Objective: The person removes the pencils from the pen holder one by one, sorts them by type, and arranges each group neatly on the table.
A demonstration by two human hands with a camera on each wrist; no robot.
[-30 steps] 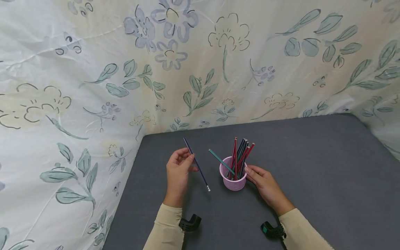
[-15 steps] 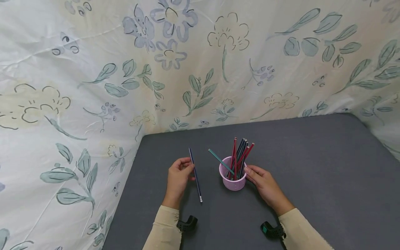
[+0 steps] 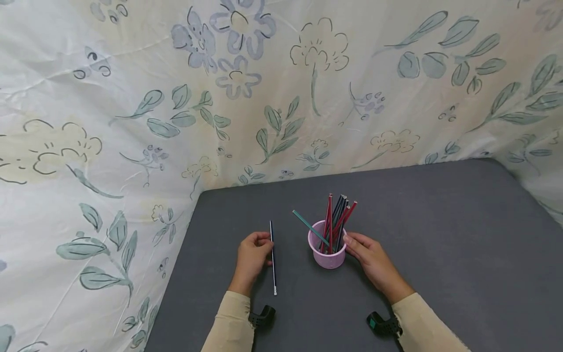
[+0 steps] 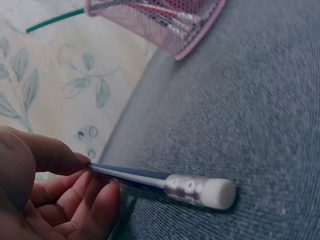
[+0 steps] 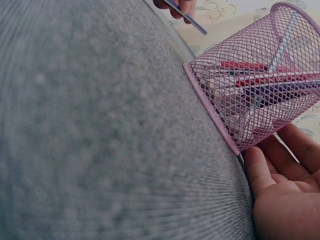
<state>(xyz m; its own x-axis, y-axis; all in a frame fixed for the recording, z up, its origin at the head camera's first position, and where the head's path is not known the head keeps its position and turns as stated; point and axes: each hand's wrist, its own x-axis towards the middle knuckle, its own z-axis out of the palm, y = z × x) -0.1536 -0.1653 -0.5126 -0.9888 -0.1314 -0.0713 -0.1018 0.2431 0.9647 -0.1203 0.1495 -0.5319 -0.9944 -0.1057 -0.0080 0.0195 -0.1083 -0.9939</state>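
My left hand (image 3: 251,260) pinches a dark blue pencil (image 3: 273,266) between thumb and fingers. Its silver ferrule and white eraser (image 4: 219,194) point toward me, low over the dark grey table. To the right stands a pink mesh pencil cup (image 3: 330,261), upright and holding several red and dark pencils. A teal pencil (image 3: 309,226) leans out over the cup's left rim. At the cup's right side, my right hand (image 3: 374,264) touches the wall with extended fingers. From the right wrist, thumb (image 5: 258,172) and fingertips show beside the mesh near the base.
The grey tabletop (image 3: 462,234) stretches far to the right of the cup. Floral cloth (image 3: 272,98) hangs behind the table and along its left side. Each wrist wears a black camera mount, such as the left one (image 3: 263,317).
My left hand has come slightly toward me, turning the blue pencil from a slant to nearly straight front-to-back and lowering its eraser end. The right hand and cup have stayed put.
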